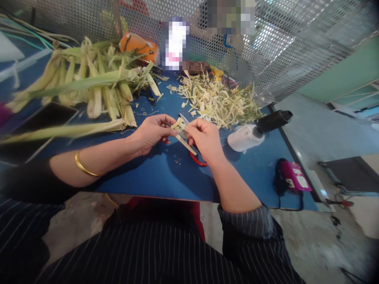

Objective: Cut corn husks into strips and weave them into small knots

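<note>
My left hand (156, 132) pinches a folded, pale yellow-green husk strip (186, 144) between thumb and fingers, over the blue table. My right hand (205, 138) is closed close beside it, its fingertips at the strip's upper fold. Red-handled scissors (197, 161) hang in the right hand. Their blade (183, 117) points away from me and is partly hidden behind the strip and fingers. A heap of thin husk shreds (219, 98) lies just beyond my right hand. Long pale green husk stalks (94, 85) are piled beyond my left forearm.
A white thread cone (244, 138) and a black cone (275, 120) lie to the right. A magenta box with a black cord (296, 176) sits near the table's right edge. Perforated metal mesh (275, 43) rises behind. A dark flat panel (38, 132) lies left.
</note>
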`<state>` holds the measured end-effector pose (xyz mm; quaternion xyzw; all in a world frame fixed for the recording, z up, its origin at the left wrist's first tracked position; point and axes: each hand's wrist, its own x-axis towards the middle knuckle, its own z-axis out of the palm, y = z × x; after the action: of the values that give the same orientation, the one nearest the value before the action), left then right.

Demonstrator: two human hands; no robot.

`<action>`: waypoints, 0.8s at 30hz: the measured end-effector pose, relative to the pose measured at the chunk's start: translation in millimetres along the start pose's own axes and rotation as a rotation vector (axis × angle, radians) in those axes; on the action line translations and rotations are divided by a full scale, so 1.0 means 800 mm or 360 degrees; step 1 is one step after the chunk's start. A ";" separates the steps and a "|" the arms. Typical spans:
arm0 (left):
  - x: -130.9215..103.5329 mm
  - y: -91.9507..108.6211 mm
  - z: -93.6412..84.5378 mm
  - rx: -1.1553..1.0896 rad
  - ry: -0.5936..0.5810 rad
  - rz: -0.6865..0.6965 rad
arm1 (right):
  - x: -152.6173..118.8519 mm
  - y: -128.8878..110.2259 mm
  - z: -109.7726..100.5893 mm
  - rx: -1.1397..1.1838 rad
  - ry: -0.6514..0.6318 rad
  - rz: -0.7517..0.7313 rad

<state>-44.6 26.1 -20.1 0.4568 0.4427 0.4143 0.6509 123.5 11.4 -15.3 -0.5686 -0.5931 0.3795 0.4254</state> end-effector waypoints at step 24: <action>-0.011 0.007 0.004 0.0349 -0.0281 -0.0003 | 0.001 -0.007 -0.007 -0.0170 -0.0049 -0.0264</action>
<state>-44.4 18.3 -12.1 0.5596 0.4266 0.3210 0.6339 127.0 11.3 -7.7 -0.5336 -0.6639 0.3196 0.4153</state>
